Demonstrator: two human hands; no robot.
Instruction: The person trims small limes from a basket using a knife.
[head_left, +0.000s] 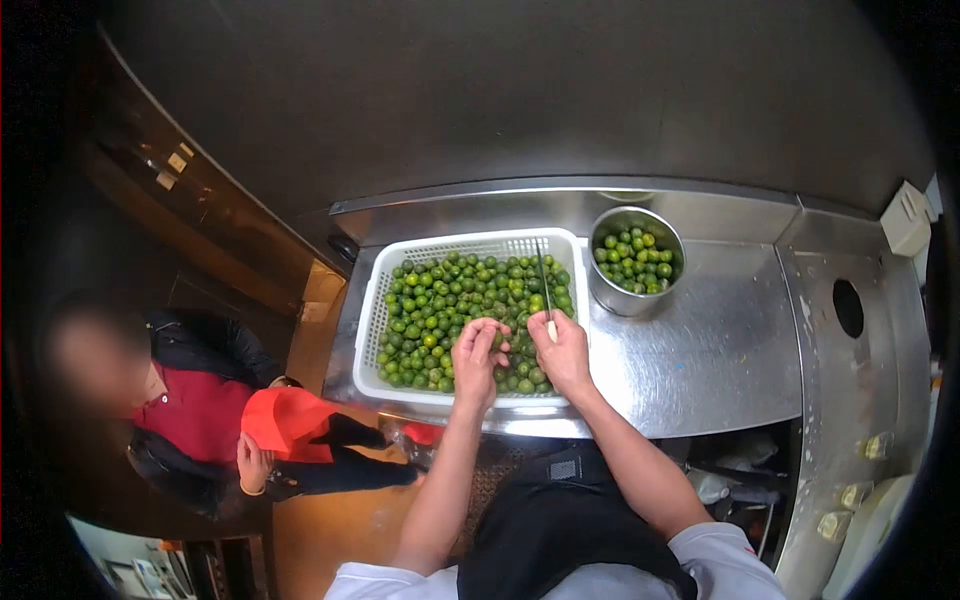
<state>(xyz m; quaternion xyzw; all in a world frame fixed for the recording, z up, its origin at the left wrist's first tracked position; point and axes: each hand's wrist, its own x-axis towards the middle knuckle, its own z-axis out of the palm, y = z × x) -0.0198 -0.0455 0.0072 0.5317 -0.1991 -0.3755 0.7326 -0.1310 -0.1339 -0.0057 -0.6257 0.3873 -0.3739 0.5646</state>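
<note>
A white perforated plastic basket (366, 338) holds a thick layer of small green citrus fruits (425, 310), like calamansi. Over its front part, my right hand (564, 355) grips a knife (543, 275) by its pale handle. The thin dark blade points away from me above the fruits. Beside it, my left hand (478, 355) hovers over the same fruits with its fingers curled. Whatever sits between those fingers, if anything, is hidden.
A round steel pot (628, 303) with more green citrus fruits stands right of the basket on the steel counter (720, 350). Further right is a counter section with a dark round hole (848, 308). At left, a person (195, 400) holds a red-orange sheet or bag (285, 420).
</note>
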